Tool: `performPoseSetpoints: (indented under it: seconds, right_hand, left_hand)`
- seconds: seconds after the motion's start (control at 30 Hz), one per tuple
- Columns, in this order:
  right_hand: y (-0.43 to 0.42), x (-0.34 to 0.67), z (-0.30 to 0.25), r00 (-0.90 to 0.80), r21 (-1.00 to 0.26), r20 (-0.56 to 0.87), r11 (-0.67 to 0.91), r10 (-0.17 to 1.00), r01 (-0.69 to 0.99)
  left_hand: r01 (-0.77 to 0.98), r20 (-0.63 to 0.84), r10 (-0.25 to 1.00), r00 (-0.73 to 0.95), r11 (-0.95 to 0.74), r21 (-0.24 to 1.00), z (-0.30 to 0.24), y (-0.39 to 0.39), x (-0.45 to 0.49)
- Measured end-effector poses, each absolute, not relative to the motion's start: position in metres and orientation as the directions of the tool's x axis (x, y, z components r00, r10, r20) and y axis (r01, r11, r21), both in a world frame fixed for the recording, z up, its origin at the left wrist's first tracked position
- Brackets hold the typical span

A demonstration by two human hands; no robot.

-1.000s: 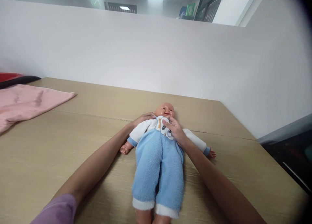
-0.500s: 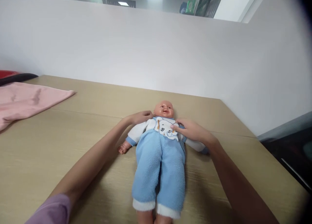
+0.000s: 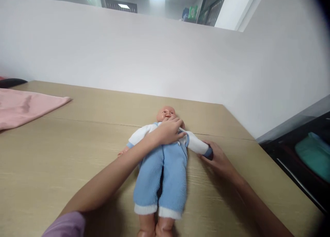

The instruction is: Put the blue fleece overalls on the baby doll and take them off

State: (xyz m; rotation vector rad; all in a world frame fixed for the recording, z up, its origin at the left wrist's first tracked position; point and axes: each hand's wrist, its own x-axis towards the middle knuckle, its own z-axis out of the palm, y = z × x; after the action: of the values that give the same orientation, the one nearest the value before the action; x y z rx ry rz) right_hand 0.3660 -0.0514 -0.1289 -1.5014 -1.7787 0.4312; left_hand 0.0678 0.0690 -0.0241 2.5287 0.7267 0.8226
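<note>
A baby doll (image 3: 166,113) lies on its back on the wooden table, feet towards me. It wears light-blue fleece overalls (image 3: 161,178) with white sleeves and white leg hems. My left hand (image 3: 168,130) reaches across the chest, with fingers curled at the doll's shoulder on the right, gripping the clothing there. It covers most of the elephant face on the bib and part of the doll's chin. My right hand (image 3: 219,159) is closed around the blue cuff of the right-side sleeve (image 3: 198,143); the doll's hand at that end is hidden.
Pink cloth (image 3: 28,106) is spread on the table (image 3: 85,140) at the left, with a black-edged red object behind it. A white wall (image 3: 129,55) rises behind the table. Beyond the right edge stands something black with a green item (image 3: 313,156) on it.
My left hand has crossed from the doll's left-side shoulder to the right-side one. My right hand has slid from the chest down to the sleeve cuff. The view has shifted slightly right.
</note>
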Motion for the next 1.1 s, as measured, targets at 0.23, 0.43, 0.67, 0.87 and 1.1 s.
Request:
performPoseSetpoints:
  seconds: [0.23,0.43,0.67,0.87,1.1]
  right_hand:
    - [-0.047,0.359,-0.116,0.248,-0.94,0.278,0.209,0.928,0.272]
    - [-0.013,0.334,-0.103,0.273,-0.934,0.353,0.321,0.895,0.156]
    - [0.005,0.295,-0.113,-0.097,-0.763,0.512,0.503,0.854,0.405]
    - [-0.014,0.301,-0.108,-0.283,-0.721,0.472,0.55,0.835,0.422]
    - [-0.021,0.286,-0.11,-0.094,-0.921,0.343,0.354,0.935,0.162]
  left_hand:
    - [0.291,0.383,0.474,0.793,-0.847,0.446,-0.046,0.076,0.091]
    - [0.171,0.484,0.393,0.782,-0.882,0.44,-0.039,0.062,0.081]
    - [0.197,0.483,0.414,0.771,-0.877,0.438,-0.042,0.049,0.068]
    - [0.108,0.613,0.519,0.596,-0.808,0.579,-0.045,0.058,0.074]
    - [0.22,0.391,0.705,0.592,-0.607,0.764,-0.051,0.078,0.082]
